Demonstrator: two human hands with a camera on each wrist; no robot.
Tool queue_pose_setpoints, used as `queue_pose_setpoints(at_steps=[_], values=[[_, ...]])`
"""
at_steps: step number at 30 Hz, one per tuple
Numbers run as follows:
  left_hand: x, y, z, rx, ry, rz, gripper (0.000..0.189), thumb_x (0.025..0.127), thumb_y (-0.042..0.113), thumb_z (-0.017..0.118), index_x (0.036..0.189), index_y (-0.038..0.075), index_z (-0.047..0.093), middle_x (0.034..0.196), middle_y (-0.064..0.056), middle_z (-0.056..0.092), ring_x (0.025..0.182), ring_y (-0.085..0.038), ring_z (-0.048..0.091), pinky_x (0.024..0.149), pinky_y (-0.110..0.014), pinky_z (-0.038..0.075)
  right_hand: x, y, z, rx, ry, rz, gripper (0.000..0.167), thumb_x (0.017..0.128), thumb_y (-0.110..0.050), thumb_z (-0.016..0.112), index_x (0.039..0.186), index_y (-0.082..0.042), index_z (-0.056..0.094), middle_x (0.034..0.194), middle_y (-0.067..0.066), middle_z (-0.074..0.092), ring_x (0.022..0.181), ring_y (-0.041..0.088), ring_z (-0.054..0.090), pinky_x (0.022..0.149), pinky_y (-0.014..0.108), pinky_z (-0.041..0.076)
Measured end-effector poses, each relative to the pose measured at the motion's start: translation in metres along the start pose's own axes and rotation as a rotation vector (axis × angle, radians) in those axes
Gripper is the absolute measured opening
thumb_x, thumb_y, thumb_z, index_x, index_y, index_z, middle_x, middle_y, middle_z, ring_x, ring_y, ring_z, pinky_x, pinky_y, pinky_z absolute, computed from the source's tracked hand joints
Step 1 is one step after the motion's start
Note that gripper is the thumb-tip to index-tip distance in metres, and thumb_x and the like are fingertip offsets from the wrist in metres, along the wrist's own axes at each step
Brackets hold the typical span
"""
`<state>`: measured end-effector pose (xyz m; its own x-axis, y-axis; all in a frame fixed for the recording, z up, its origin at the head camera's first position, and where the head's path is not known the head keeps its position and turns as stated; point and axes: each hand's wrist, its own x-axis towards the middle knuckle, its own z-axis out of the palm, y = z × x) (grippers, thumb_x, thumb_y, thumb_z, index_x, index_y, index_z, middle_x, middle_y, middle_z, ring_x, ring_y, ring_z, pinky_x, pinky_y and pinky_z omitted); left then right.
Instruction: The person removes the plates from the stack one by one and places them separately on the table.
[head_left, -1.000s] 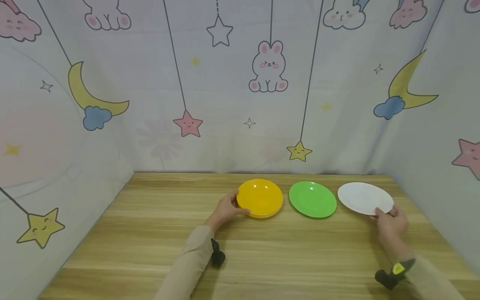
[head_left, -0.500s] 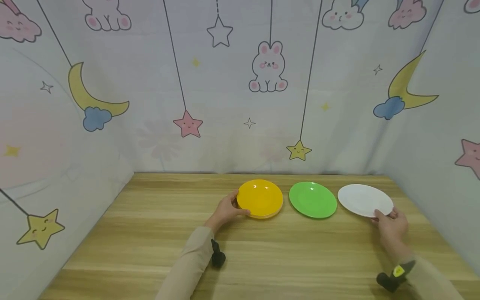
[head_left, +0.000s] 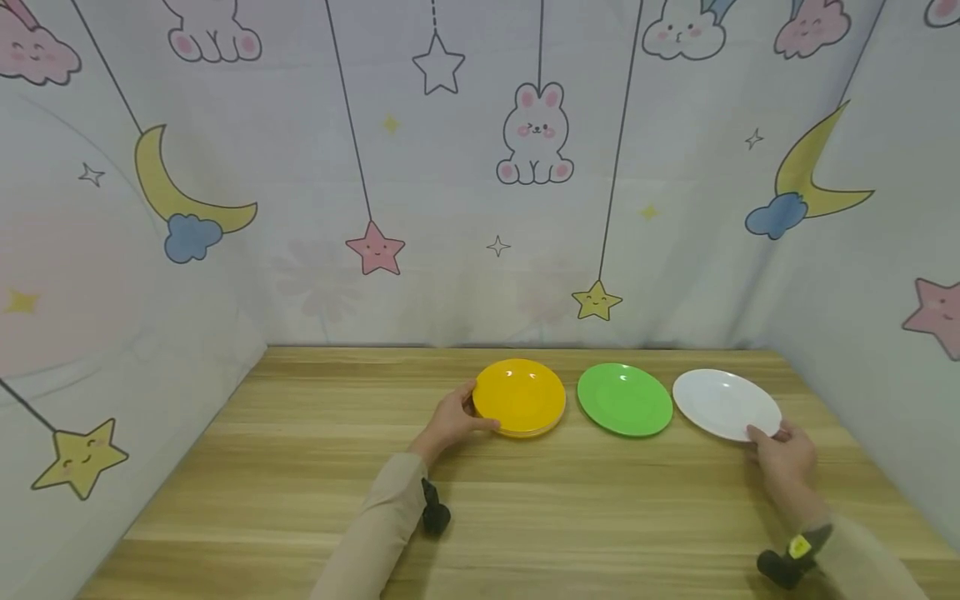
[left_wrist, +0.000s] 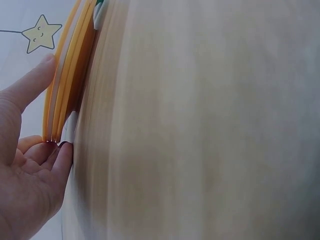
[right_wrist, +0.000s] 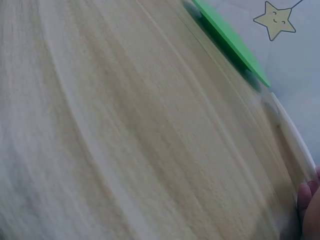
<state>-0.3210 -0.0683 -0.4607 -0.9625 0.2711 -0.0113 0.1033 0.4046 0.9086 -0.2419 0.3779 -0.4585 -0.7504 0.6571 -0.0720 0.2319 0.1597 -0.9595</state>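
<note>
In the head view, a stack of yellow plates (head_left: 519,396) sits left of a green plate (head_left: 625,400) and a white plate (head_left: 726,404), in a row. My left hand (head_left: 453,417) holds the stack at its left edge, thumb on the near rim. The left wrist view shows several layered rims (left_wrist: 62,85), one of them paler, with fingertips at their lower edge. My right hand (head_left: 786,458) pinches the near right rim of the white plate, thumb on top. Only a sliver of that plate and some fingers show in the right wrist view.
The plates are near the back of a wood-grain table (head_left: 300,500). A pale cloth backdrop (head_left: 450,167) with cartoon stars, moons and rabbits rises behind it and on both sides. Dark camera mounts (head_left: 435,508) are strapped to both wrists.
The white plate in my right hand has come down slightly toward me and a little left, its edge now nearer the green plate. My left hand and the yellow stack stay put.
</note>
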Motion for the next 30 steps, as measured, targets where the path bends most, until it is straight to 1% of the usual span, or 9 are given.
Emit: queue_pose_setpoints(at_steps=[4,10,16,20,26,30], values=[[0.0002,0.0001,-0.0005,0.007,0.000,0.003,0.092,0.070,0.019,0.079,0.140,-0.006,0.024,0.144,-0.020,0.029,0.129,-0.030,0.035,0.105,-0.039,0.033,-0.0001,0.0002,-0.0006,-0.049,-0.007,0.000,0.062,0.085,-0.004,0.054,0.135,0.016,0.021,0.118,0.033,0.040,0.046,-0.005,0.046,0.042,0.016,0.048],[-0.0004,0.0008,0.0000,0.000,0.000,0.008,0.092,0.070,0.019,0.079,0.140,-0.006,0.024,0.144,-0.020,0.029,0.129,-0.029,0.035,0.105,-0.038,0.033,-0.0001,0.0011,-0.0034,-0.140,-0.010,-0.007,0.061,0.085,-0.008,0.054,0.133,0.017,0.026,0.118,0.033,0.040,0.048,-0.005,0.044,0.041,0.014,0.046],[-0.0010,-0.0005,0.0009,0.002,-0.003,0.014,0.091,0.070,0.018,0.078,0.140,-0.007,0.024,0.144,-0.020,0.029,0.128,-0.029,0.036,0.104,-0.038,0.033,-0.0015,-0.0006,-0.0065,-0.222,-0.031,0.003,0.061,0.086,-0.010,0.053,0.133,0.016,0.026,0.118,0.034,0.040,0.048,-0.004,0.044,0.040,0.013,0.043],[-0.0010,0.0000,0.0005,0.001,-0.001,0.007,0.091,0.071,0.018,0.078,0.140,-0.006,0.024,0.144,-0.019,0.029,0.129,-0.028,0.035,0.104,-0.038,0.033,-0.0017,-0.0018,-0.0074,-0.249,-0.039,-0.006,0.060,0.086,-0.012,0.054,0.131,0.017,0.028,0.116,0.035,0.041,0.047,-0.003,0.045,0.040,0.014,0.044],[-0.0002,0.0002,-0.0001,0.002,-0.002,0.000,0.091,0.071,0.018,0.078,0.140,-0.006,0.024,0.144,-0.020,0.029,0.128,-0.029,0.036,0.104,-0.038,0.034,-0.0016,-0.0025,-0.0067,-0.299,-0.030,-0.015,0.058,0.086,-0.014,0.055,0.129,0.017,0.032,0.116,0.034,0.043,0.049,-0.003,0.043,0.041,0.012,0.041],[-0.0001,-0.0003,-0.0003,0.005,-0.005,0.003,0.091,0.071,0.018,0.078,0.140,-0.006,0.024,0.143,-0.020,0.030,0.127,-0.029,0.037,0.103,-0.039,0.035,-0.0024,-0.0015,-0.0066,-0.268,-0.022,-0.034,0.058,0.086,-0.012,0.054,0.129,0.019,0.030,0.113,0.035,0.042,0.047,-0.003,0.045,0.040,0.013,0.043]])
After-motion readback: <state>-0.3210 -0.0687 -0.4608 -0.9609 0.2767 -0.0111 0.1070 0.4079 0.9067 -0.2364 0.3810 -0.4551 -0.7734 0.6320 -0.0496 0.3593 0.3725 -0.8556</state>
